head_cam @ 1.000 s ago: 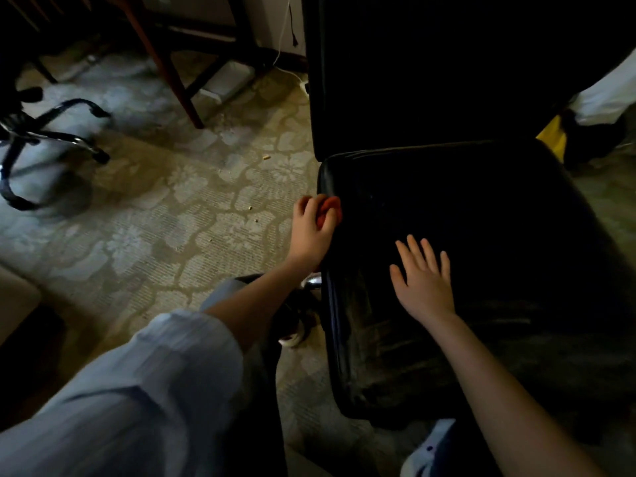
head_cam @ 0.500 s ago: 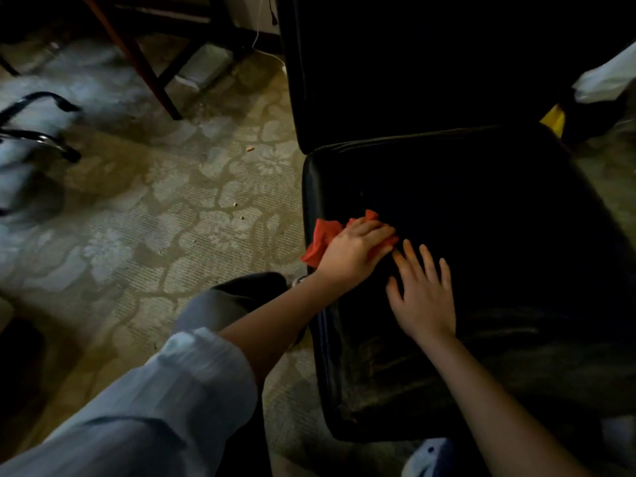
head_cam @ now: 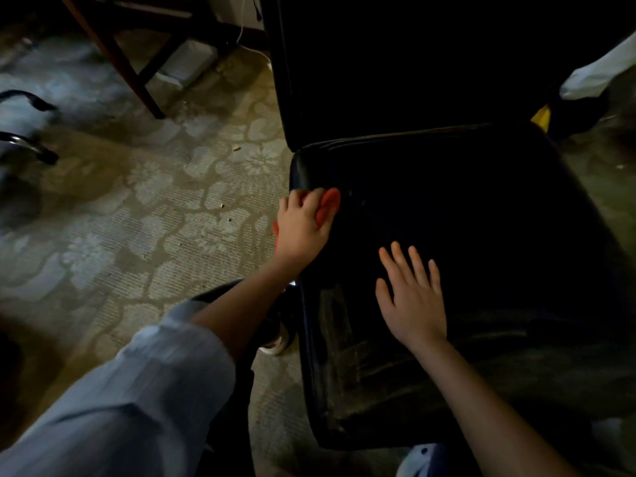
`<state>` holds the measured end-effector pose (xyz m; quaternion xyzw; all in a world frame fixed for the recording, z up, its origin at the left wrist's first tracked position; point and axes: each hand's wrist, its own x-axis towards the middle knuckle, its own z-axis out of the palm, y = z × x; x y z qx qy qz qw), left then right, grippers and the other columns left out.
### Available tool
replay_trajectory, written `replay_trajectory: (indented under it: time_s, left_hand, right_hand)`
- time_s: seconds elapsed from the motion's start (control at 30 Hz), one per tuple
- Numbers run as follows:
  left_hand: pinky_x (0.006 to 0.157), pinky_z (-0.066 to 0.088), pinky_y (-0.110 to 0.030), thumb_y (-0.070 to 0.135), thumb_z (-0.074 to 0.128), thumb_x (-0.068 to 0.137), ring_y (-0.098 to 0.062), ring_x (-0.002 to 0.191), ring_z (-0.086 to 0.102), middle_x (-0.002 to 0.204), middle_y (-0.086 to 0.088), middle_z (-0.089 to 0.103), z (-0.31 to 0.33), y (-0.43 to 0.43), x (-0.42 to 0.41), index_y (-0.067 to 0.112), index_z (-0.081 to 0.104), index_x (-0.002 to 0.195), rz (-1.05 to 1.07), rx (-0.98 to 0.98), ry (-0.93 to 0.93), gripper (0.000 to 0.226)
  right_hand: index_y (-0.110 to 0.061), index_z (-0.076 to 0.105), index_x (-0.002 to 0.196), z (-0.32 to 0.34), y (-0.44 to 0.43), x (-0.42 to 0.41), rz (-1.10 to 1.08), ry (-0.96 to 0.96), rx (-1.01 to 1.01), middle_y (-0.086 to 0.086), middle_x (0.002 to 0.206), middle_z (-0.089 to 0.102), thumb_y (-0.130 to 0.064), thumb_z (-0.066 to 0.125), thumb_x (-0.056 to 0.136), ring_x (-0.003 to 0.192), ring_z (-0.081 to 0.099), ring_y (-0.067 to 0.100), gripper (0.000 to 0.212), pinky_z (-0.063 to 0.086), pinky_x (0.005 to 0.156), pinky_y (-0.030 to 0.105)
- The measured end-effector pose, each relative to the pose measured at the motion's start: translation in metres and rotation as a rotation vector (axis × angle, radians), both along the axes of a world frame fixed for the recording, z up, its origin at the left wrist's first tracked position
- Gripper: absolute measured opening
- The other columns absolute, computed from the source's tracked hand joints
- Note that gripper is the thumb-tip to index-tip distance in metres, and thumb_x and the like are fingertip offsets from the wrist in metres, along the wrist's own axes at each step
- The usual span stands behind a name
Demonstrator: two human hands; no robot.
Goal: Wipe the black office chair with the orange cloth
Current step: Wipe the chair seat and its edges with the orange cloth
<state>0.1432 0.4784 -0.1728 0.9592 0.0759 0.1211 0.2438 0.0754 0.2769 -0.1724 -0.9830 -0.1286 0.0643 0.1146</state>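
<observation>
Head view: the orange cloth, gripped in the curled left hand, has been swept back from mid-seat to the ten o'clock edge of the black office chair, which is steadied by the flat, spread right hand, so one stroke is finished and more are likely needed.

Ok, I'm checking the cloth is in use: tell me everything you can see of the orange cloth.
The orange cloth is soft-looking fabric, bunched up and mostly hidden under the left hand, whose curled fingers grip it. A rounded fold shows past the fingers, a sliver beside the wrist. It lies pressed on the left edge of the black chair seat, near the back corner.
</observation>
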Motion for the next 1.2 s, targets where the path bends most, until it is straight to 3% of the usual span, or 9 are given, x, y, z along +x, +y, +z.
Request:
replay_trajectory:
  time_s: [0.1, 0.27, 0.37, 0.53, 0.67, 0.8, 0.97, 1.07, 1.2]
  left_hand:
    - [0.090, 0.037, -0.039, 0.039, 0.051, 0.093, -0.038, 0.106, 0.045, 0.121, -0.017, 0.050, 0.009, -0.008, 0.022, 0.017, 0.052, 0.129, 0.030, 0.044, 0.066, 0.043]
    - [0.082, 0.043, -0.041, 0.039, 0.049, 0.092, -0.039, 0.095, 0.051, 0.112, -0.016, 0.054, 0.010, -0.020, 0.021, 0.016, 0.057, 0.122, -0.130, 0.142, 0.033, 0.039]
    - [0.072, 0.048, -0.043, 0.044, 0.041, 0.090, -0.035, 0.083, 0.053, 0.103, -0.013, 0.057, 0.008, -0.039, 0.003, 0.018, 0.061, 0.117, -0.363, 0.191, -0.016, 0.042]
    - [0.078, 0.047, -0.038, 0.042, 0.044, 0.091, -0.029, 0.087, 0.056, 0.109, -0.009, 0.058, -0.001, -0.018, -0.034, 0.028, 0.052, 0.122, -0.617, 0.201, -0.039, 0.035]
    - [0.078, 0.033, -0.027, 0.033, 0.048, 0.088, -0.028, 0.087, 0.053, 0.105, -0.009, 0.058, -0.001, 0.017, -0.047, 0.026, 0.057, 0.117, -0.470, 0.135, -0.118, 0.031]
    - [0.084, 0.045, -0.040, 0.032, 0.047, 0.089, -0.039, 0.092, 0.052, 0.106, -0.017, 0.055, -0.002, 0.027, -0.024, 0.021, 0.057, 0.120, -0.219, 0.075, -0.042, 0.034]
    - [0.094, 0.034, -0.044, 0.023, 0.050, 0.089, -0.041, 0.111, 0.043, 0.129, -0.020, 0.042, 0.019, -0.009, 0.054, 0.016, 0.043, 0.134, 0.089, 0.060, 0.191, 0.046]
    - [0.090, 0.037, -0.044, 0.027, 0.050, 0.090, -0.041, 0.109, 0.045, 0.128, -0.018, 0.044, 0.020, -0.048, 0.058, 0.015, 0.043, 0.133, -0.026, 0.178, 0.164, 0.045]
    - [0.078, 0.042, -0.042, 0.029, 0.054, 0.088, -0.039, 0.091, 0.052, 0.115, -0.017, 0.055, 0.013, -0.076, 0.013, 0.014, 0.056, 0.123, -0.369, 0.189, 0.010, 0.038]
  right_hand:
    - [-0.024, 0.026, 0.149, -0.001, 0.004, 0.001, -0.019, -0.024, 0.009, -0.003, 0.156, 0.019, -0.049, 0.006, 0.087, 0.145, 0.008, 0.018, 0.069, -0.006, 0.114, 0.038]
    - [-0.017, 0.040, 0.143, -0.002, 0.012, 0.001, -0.057, -0.070, -0.005, 0.005, 0.151, 0.034, -0.042, 0.019, 0.090, 0.142, 0.025, 0.025, 0.062, 0.004, 0.112, 0.043]
    - [-0.014, 0.034, 0.145, -0.002, 0.011, 0.001, -0.080, -0.069, 0.003, 0.004, 0.153, 0.030, -0.045, 0.016, 0.088, 0.144, 0.020, 0.022, 0.068, 0.000, 0.113, 0.038]
    - [-0.011, 0.021, 0.149, -0.002, 0.006, 0.000, -0.097, -0.054, 0.034, 0.006, 0.157, 0.018, -0.052, 0.010, 0.085, 0.145, 0.011, 0.016, 0.077, -0.004, 0.115, 0.032]
    - [-0.015, 0.019, 0.150, 0.000, 0.003, 0.000, -0.086, -0.030, 0.062, 0.001, 0.157, 0.014, -0.053, 0.006, 0.084, 0.145, 0.005, 0.012, 0.077, -0.005, 0.117, 0.032]
    - [-0.016, 0.018, 0.150, 0.002, 0.005, 0.000, -0.082, -0.015, 0.058, -0.001, 0.158, 0.012, -0.054, 0.003, 0.083, 0.145, 0.002, 0.010, 0.079, -0.007, 0.116, 0.031]
    - [-0.018, 0.018, 0.150, 0.000, 0.006, 0.002, -0.082, -0.017, 0.052, -0.001, 0.158, 0.012, -0.053, 0.002, 0.081, 0.145, 0.002, 0.011, 0.079, -0.012, 0.113, 0.029]
    - [-0.020, 0.025, 0.149, -0.003, 0.006, 0.004, -0.071, -0.018, 0.076, 0.001, 0.157, 0.017, -0.051, 0.007, 0.082, 0.146, 0.008, 0.016, 0.076, -0.011, 0.113, 0.031]
    - [-0.008, 0.042, 0.140, -0.005, 0.006, 0.005, -0.101, -0.069, 0.110, 0.012, 0.146, 0.041, -0.044, 0.028, 0.084, 0.139, 0.031, 0.029, 0.068, 0.005, 0.113, 0.037]
